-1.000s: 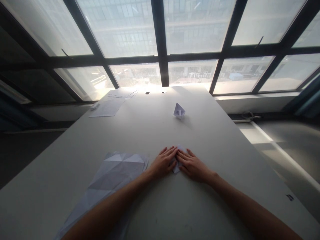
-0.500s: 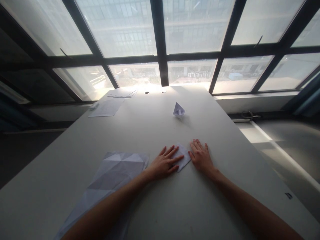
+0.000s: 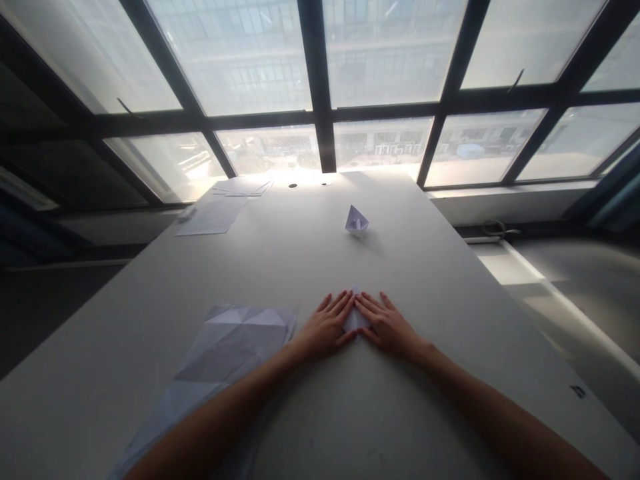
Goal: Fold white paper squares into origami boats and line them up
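A small folded piece of white paper (image 3: 356,321) lies flat on the white table (image 3: 320,413), mostly covered by my two hands. My left hand (image 3: 327,327) rests on its left side with the fingers stretched out. From the right, my right hand (image 3: 387,327) presses on the other side, also with straight fingers. The fingertips of both hands come close together near the paper's top corner, which shows beyond them. Farther back stands a folded paper boat (image 3: 357,222), upright and touched by neither hand.
Creased sheets of paper (image 3: 230,347) lie at the left, partly under my left forearm. Flat white sheets (image 3: 213,217) and a small crumpled white thing (image 3: 187,214) are at the table's far left. A dark mark (image 3: 578,391) is near the right edge. Windows stand behind the table.
My right hand has moved left from beside the folded paper onto its right half, and its fingers now point toward my left hand. My left hand has stayed nearly in place.
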The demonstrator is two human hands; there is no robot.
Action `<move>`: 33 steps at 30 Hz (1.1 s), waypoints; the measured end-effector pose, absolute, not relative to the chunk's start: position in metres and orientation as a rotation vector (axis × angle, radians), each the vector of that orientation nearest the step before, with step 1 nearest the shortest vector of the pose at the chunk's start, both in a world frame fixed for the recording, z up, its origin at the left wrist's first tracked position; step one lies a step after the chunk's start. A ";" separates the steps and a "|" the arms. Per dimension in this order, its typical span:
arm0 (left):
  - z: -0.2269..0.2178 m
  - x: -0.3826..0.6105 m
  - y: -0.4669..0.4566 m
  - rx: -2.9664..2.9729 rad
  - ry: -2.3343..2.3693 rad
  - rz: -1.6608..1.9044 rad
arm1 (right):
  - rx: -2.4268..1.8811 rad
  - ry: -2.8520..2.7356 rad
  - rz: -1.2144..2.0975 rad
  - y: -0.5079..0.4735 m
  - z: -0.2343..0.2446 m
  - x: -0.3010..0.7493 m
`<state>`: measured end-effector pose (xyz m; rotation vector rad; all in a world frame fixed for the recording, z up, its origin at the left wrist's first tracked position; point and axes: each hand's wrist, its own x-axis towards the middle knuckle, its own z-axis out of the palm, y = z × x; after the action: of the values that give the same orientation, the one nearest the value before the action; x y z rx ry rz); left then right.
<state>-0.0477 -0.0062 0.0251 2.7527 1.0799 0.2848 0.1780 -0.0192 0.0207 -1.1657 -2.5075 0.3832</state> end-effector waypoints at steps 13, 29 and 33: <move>0.034 -0.051 -0.005 2.736 0.903 0.270 | -1.380 -2.371 0.343 -0.014 0.014 0.183; 0.032 -0.051 -0.005 2.731 0.948 0.355 | -1.333 -2.195 0.308 -0.003 0.006 0.195; 0.025 -0.053 -0.001 2.718 0.996 0.453 | -1.248 -2.218 0.349 -0.004 0.007 0.195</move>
<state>-0.0528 -0.0011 0.0251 2.7177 0.9963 0.4532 0.1950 -0.0037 0.0065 -1.2480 -2.2184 0.3494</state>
